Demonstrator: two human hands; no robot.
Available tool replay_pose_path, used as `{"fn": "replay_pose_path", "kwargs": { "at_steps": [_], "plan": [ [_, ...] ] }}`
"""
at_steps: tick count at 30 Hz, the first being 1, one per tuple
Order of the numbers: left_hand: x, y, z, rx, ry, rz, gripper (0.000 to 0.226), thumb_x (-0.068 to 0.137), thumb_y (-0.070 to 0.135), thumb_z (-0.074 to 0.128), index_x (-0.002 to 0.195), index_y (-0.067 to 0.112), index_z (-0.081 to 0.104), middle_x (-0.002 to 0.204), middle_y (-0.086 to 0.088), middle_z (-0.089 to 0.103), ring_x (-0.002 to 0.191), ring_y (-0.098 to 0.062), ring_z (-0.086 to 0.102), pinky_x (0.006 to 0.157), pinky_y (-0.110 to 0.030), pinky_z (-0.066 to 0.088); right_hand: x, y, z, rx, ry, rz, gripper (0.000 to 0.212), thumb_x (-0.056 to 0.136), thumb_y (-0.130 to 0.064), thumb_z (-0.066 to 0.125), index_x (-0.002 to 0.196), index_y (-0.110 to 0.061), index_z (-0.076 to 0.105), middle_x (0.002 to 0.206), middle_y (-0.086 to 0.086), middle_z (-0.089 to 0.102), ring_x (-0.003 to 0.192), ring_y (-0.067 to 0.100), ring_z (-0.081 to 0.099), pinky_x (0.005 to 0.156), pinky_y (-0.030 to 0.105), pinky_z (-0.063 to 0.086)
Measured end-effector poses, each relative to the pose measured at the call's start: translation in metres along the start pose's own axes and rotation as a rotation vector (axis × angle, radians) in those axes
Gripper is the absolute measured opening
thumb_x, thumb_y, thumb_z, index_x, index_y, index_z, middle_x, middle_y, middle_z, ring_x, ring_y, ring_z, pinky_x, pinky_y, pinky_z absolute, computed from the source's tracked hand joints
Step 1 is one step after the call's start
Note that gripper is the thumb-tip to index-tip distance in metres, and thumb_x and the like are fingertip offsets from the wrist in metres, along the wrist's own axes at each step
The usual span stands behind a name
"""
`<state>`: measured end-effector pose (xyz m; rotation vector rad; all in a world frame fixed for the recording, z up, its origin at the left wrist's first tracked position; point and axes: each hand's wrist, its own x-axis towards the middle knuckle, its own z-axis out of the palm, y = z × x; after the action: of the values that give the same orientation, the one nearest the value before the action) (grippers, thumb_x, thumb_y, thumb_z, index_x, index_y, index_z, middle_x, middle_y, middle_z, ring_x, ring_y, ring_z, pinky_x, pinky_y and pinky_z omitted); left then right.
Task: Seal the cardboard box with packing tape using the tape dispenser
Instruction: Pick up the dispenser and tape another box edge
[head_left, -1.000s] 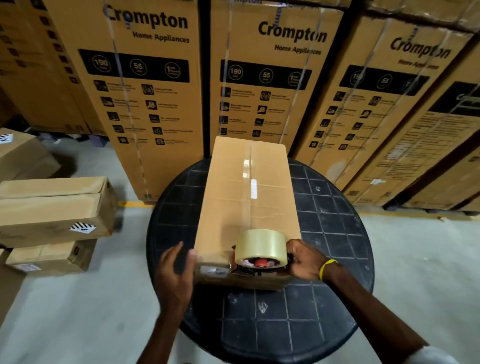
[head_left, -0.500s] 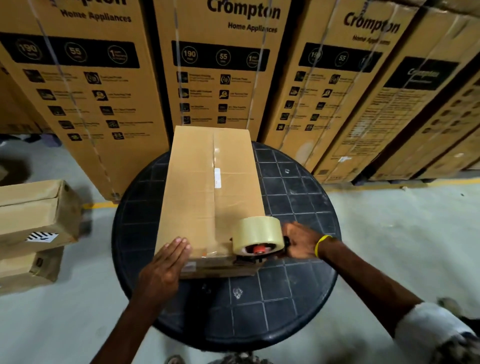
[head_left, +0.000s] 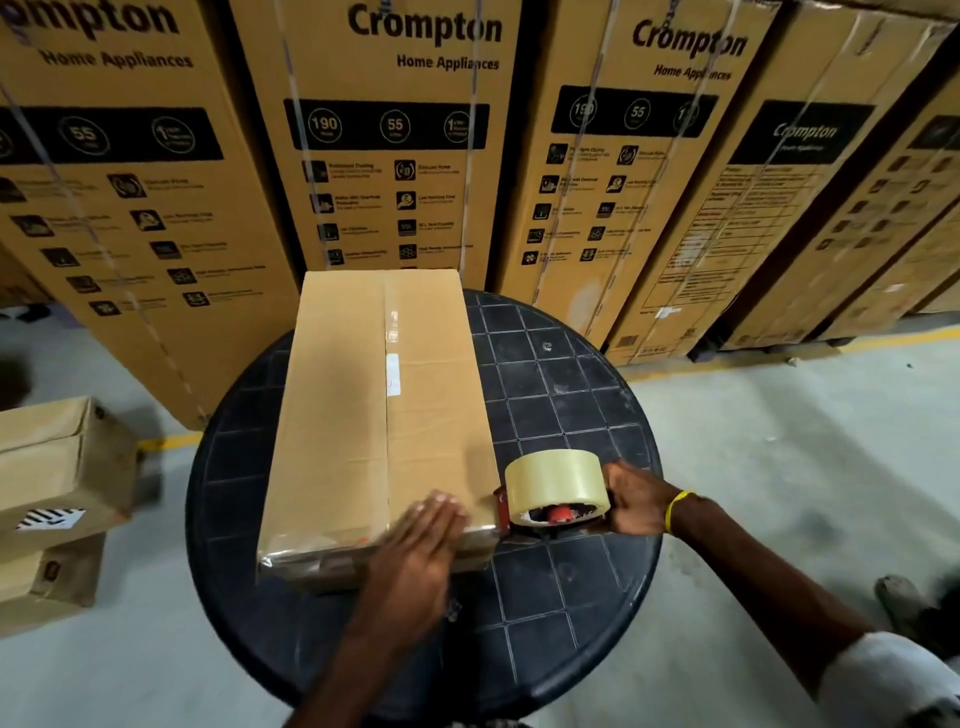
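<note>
Your long brown cardboard box (head_left: 374, 415) lies flat on the round black grid-patterned tabletop (head_left: 566, 395), its length running away from you; a strip of clear tape runs along its centre seam, and glossy tape shows across the near end. Your left hand (head_left: 421, 540) lies open and flat, fingers together, pressed on the near right part of the box top and over its near edge; it is somewhat blurred. Your right hand (head_left: 636, 501), with a yellow band at the wrist (head_left: 672, 512), is closed around the handle of the red tape dispenser (head_left: 524, 517); the dispenser carries a fat roll of clear packing tape (head_left: 553, 483) and sits just beside the near right corner of the box, its front end touching that corner, low over the tabletop. Behind the tabletop, tall brown cartons printed "Crompton Home Appliances" (head_left: 395, 135) stand in a row, strapped with clear bands; to your left, smaller brown cardboard boxes (head_left: 57, 467) are stacked on the grey concrete floor (head_left: 779, 441); a yellow line (head_left: 166, 442) runs along the floor at the foot of the cartons.
</note>
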<state>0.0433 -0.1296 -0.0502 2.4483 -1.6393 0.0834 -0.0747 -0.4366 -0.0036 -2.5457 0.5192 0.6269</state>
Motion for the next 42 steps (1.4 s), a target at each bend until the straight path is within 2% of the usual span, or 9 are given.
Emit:
{"fn": "replay_pose_path", "kwargs": {
  "at_steps": [3,7,11,20,27,31,33,36,42],
  "plan": [
    [0.028,0.026,0.002,-0.058,-0.034,-0.033,0.077,0.053,0.012,0.088,0.128,0.007,0.069,0.133,-0.010,0.068,0.125,-0.025,0.064,0.111,-0.040,0.045,0.004,0.006,0.005,0.040,0.007,-0.036,0.053,0.077,-0.046,0.082,0.116,-0.014,0.069,0.109,0.004,0.075,0.099,0.022,0.072,0.091,0.040,0.059],
    [0.029,0.027,0.017,-0.001,0.071,-0.028,0.061,0.064,0.005,0.046,0.118,0.000,0.074,0.125,-0.015,0.071,0.116,-0.031,0.069,0.115,-0.038,0.021,0.007,0.017,0.011,0.052,0.004,-0.031,0.054,0.077,-0.047,0.079,0.119,-0.016,0.067,0.113,0.005,0.073,0.104,0.024,0.070,0.094,0.042,0.057],
    [0.026,0.020,0.028,-0.011,0.058,0.007,0.067,0.064,0.002,0.037,0.121,-0.002,0.071,0.129,-0.017,0.068,0.120,-0.034,0.066,0.114,-0.039,0.025,0.007,0.028,0.009,0.194,-0.028,-0.112,0.055,0.072,-0.040,0.081,0.123,-0.022,0.067,0.112,-0.002,0.076,0.103,0.016,0.072,0.094,0.036,0.058],
    [0.026,0.018,0.043,-0.115,0.197,-0.028,0.059,0.077,-0.006,0.033,0.122,-0.003,0.071,0.132,-0.018,0.067,0.124,-0.036,0.063,0.113,-0.040,0.032,0.004,0.058,-0.001,-0.102,-0.004,-0.138,0.043,0.079,-0.052,0.075,0.092,-0.012,0.071,0.096,0.003,0.073,0.085,0.022,0.070,0.079,0.037,0.058],
    [0.043,0.030,0.008,-0.164,-0.047,-0.172,0.056,0.071,0.042,0.068,0.120,0.015,0.073,0.128,-0.003,0.071,0.125,-0.025,0.064,0.113,-0.034,0.043,0.009,0.064,-0.008,-0.160,-0.004,-0.164,0.042,0.080,-0.049,0.073,0.088,-0.009,0.069,0.090,0.006,0.072,0.081,0.025,0.069,0.075,0.038,0.057],
    [0.092,0.040,-0.001,-0.193,-0.180,-0.216,0.054,0.099,0.047,0.043,0.144,0.021,0.055,0.161,0.005,0.039,0.157,-0.019,0.013,0.128,-0.043,0.009,0.007,0.077,-0.002,-0.204,0.063,-0.190,0.016,0.073,-0.019,0.061,0.063,-0.016,0.049,0.066,-0.003,0.049,0.065,0.026,0.051,0.060,0.028,0.042],
    [0.107,0.041,0.001,-0.199,-0.260,-0.165,0.039,0.103,0.036,0.046,0.135,0.021,0.062,0.162,0.002,0.037,0.158,-0.021,-0.002,0.127,-0.050,-0.001,0.007,0.079,-0.001,-0.222,0.063,-0.207,0.012,0.068,-0.017,0.054,0.060,-0.019,0.046,0.063,-0.003,0.046,0.061,0.023,0.045,0.057,0.029,0.039],
    [0.112,0.038,0.004,-0.191,-0.292,-0.144,0.015,0.088,0.020,0.062,0.100,0.021,0.072,0.129,-0.003,0.067,0.158,-0.021,0.002,0.126,-0.056,0.000,0.010,0.084,0.003,-0.234,0.061,-0.209,0.008,0.069,-0.019,0.054,0.062,-0.015,0.054,0.065,0.002,0.059,0.060,0.021,0.052,0.058,0.030,0.045],
    [0.115,0.042,0.006,-0.176,-0.324,-0.163,0.008,0.081,0.018,0.065,0.087,0.019,0.070,0.119,-0.005,0.069,0.158,-0.021,0.001,0.126,-0.056,0.003,0.010,0.084,0.009,-0.252,0.060,-0.157,0.008,0.074,-0.022,0.055,0.075,-0.015,0.060,0.084,0.004,0.068,0.082,0.025,0.063,0.068,0.026,0.045]
  ]
}}
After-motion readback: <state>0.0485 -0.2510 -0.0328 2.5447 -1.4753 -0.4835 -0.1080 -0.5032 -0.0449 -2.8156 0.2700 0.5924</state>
